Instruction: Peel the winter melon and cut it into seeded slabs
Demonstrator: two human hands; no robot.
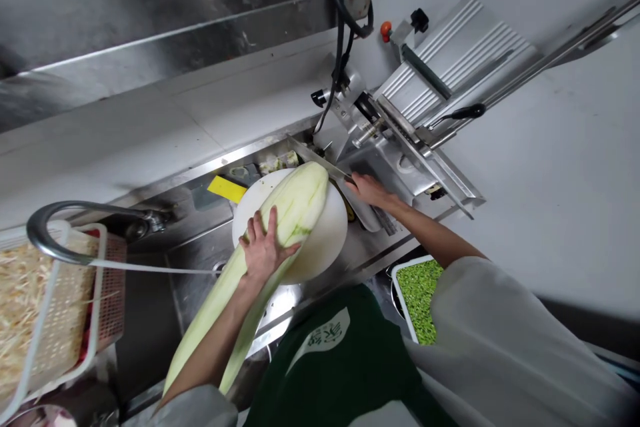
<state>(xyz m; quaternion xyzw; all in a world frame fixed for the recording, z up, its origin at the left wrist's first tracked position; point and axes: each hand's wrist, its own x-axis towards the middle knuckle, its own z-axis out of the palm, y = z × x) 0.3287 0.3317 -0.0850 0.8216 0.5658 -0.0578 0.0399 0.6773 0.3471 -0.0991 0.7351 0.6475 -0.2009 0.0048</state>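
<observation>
Gourd: the long, pale-green peeled gourd point(299, 203) lies slantwise over the round white cutting board point(327, 250), its far end on the board and its near end running past the edge, under your left forearm.
Left hand: your left hand point(263, 255) rests on top of the gourd, palm down, fingers spread.
Right hand: your right hand point(369, 188) is closed around the handle of a knife point(320, 159).
Knife blade: it points away to the left, just beyond the gourd's far end; you cannot tell whether they touch.
Beside the board: a yellow strip point(226, 189) juts out on its left.
Slicer: the metal slicing machine point(425, 100) stands beyond your right hand.
Tray: chopped green vegetable point(419, 293) fills a white-rimmed tray point(400, 287) near your right elbow.
Tap: the curved tap point(37, 230) arches at your left, over a white basket point(65, 320) of pale shreds point(20, 307).
</observation>
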